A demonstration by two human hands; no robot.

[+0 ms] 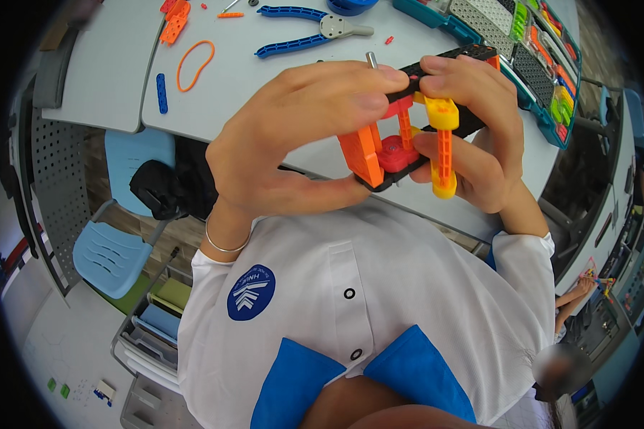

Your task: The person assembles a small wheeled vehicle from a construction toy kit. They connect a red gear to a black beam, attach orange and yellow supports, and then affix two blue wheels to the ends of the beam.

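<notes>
Above the near edge of the table I hold a plastic construction-kit assembly (366,155) between both hands. It has black perforated plates, orange blocks, red parts and a yellow-ended orange bar (445,154) on its right side. My left hand (286,132) grips the left side, thumb below and fingers on top. Beside the left fingertips a thin metal shaft (371,60) sticks up. My right hand (483,136) wraps around the right side, fingers above and behind the yellow-ended bar. Parts of the assembly are hidden behind the fingers.
On the table lie blue-handled pliers (293,44), an orange rubber band (194,66), a blue beam (162,94) and orange pieces (174,25). A teal parts case (504,71) stands at the right. Light blue chairs (111,257) are at the left; another person's hands (582,287) are at far right.
</notes>
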